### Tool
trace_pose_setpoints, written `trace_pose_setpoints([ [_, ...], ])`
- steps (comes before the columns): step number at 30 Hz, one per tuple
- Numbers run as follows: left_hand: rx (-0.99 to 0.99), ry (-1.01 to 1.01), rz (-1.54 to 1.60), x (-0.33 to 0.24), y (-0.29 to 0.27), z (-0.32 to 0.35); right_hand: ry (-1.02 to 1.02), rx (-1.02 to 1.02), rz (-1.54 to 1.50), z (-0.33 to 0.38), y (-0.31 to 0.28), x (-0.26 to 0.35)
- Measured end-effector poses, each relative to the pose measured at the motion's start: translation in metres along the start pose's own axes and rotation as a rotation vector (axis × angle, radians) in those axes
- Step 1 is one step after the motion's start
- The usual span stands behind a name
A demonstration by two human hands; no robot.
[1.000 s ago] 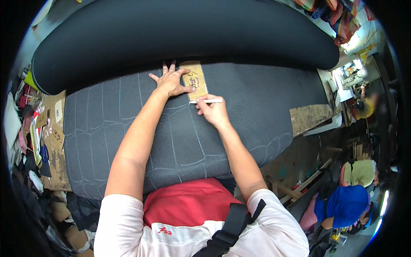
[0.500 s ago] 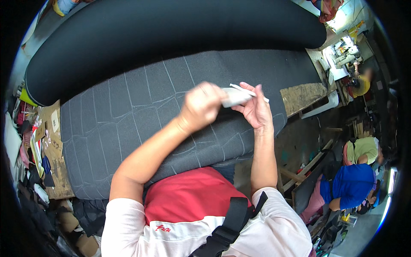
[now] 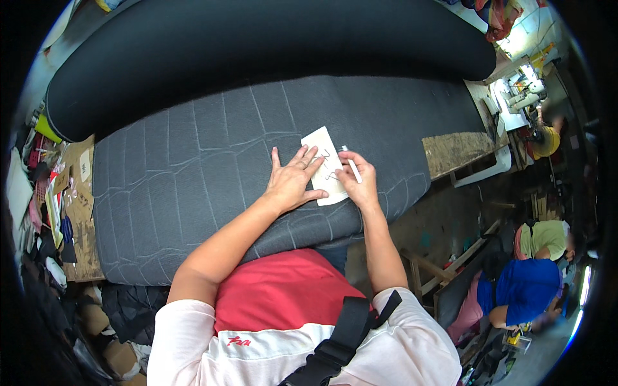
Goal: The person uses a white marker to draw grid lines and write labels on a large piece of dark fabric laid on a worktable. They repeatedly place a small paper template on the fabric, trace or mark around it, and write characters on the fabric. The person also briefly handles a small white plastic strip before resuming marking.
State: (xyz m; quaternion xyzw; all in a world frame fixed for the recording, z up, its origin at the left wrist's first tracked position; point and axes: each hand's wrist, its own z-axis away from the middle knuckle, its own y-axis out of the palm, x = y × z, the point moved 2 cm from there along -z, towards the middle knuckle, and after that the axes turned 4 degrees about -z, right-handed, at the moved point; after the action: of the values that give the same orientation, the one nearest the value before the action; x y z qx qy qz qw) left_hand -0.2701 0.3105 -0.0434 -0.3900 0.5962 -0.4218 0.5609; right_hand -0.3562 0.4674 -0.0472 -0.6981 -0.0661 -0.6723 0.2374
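- Black strap over red-and-white shirt, nearest, below both hands.
- Left hand: spread wide, palm down, grips nothing; fingers and thumb over left part of pale card.
- Right hand: curled closed around white pen, slanted; at card's right edge.
- Card: between the hands, flat on dark cloth, dark handwriting on top.
- Dark cloth: under both hands, pale-lined, mostly left of left hand.
- Wooden table: bare end right of right hand.
- Big black roll: beyond both hands, across cloth's far side.
- Person in blue shirt: well off right of right hand, lower.
- Sewing machine: far right, beyond right hand.
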Motion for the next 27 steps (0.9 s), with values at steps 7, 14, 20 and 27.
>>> trace_pose_setpoints([
  [7, 0.036, -0.044, -0.031, -0.004, -0.002, -0.003, -0.14, 0.007, -0.003, -0.048, 0.009, 0.033],
  [14, 0.028, -0.041, -0.026, -0.005, -0.002, -0.004, -0.181, 0.069, 0.2, -0.075, 0.031, 0.024],
  [20, 0.012, -0.042, -0.04, -0.005, -0.003, -0.004, -0.306, -0.108, 0.303, -0.07, 0.009, 0.023],
  [27, -0.001, -0.04, -0.029, -0.005, -0.002, -0.004, -0.265, -0.041, 0.439, 0.045, -0.029, 0.031],
])
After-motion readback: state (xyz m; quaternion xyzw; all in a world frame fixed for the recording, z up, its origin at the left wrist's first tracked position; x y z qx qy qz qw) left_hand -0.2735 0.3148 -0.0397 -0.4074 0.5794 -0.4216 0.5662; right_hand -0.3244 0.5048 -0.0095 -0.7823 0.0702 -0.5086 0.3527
